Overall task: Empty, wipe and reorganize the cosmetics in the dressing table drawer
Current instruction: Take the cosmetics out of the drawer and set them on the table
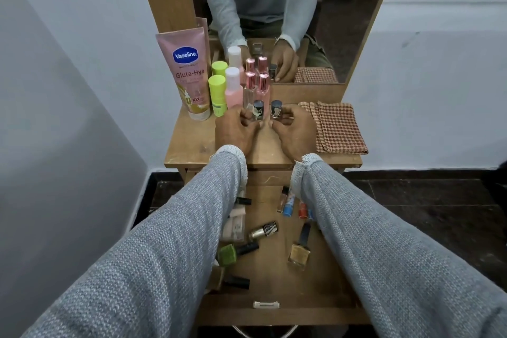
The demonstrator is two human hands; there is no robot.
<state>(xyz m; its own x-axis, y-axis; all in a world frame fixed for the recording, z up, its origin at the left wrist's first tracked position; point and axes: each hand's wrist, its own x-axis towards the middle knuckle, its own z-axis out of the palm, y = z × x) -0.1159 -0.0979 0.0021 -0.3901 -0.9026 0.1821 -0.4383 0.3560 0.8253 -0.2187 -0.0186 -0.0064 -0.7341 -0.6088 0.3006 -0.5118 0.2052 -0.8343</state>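
Both arms reach forward over the open drawer (277, 310), grey sleeves to the wrists. Left hand (236, 129) on the tabletop (189, 143), fingers curled round a small dark-capped bottle (258, 110). Right hand (295, 130) likewise pinches a second small bottle (276, 108). Nail polishes (263, 230) lie scattered in the drawer; checked cloth (338, 126) sits just right.

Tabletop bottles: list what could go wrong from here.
1. The left hand and right hand each set down a small dark-capped bottle right in front of the tall pink-capped bottles; a nudge could topple the tight row.
2. Both sleeves hang over the open drawer, so pulling back might scatter loose nail polish bottles.
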